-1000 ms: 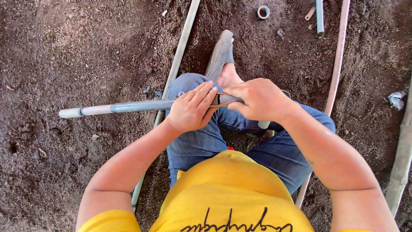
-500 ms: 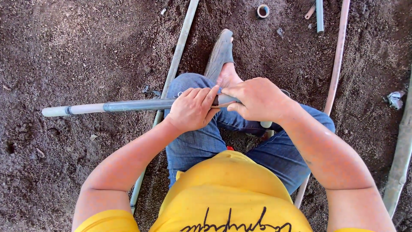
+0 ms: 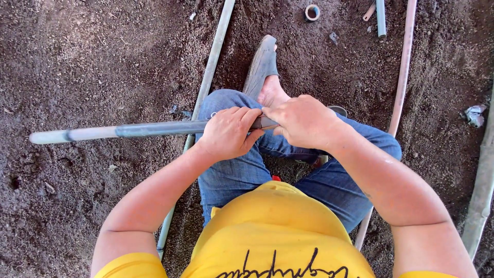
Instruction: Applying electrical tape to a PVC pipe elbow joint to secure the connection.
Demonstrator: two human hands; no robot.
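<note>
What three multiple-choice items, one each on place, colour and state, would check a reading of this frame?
1. Where does the long grey pipe point from the hands?
A. to the picture's left, above the soil
B. straight up
C. into a bucket

2. What colour is the person's shirt?
A. white
B. yellow
C. black

3. How does the left hand stand?
A. open and flat on the soil
B. closed around the pipe
C. out of view

Answers: 1 A, its pale end lies far left above the soil. 2 B, yellow cloth fills the bottom. 3 B, its fingers wrap the pipe, meeting the right hand.
</note>
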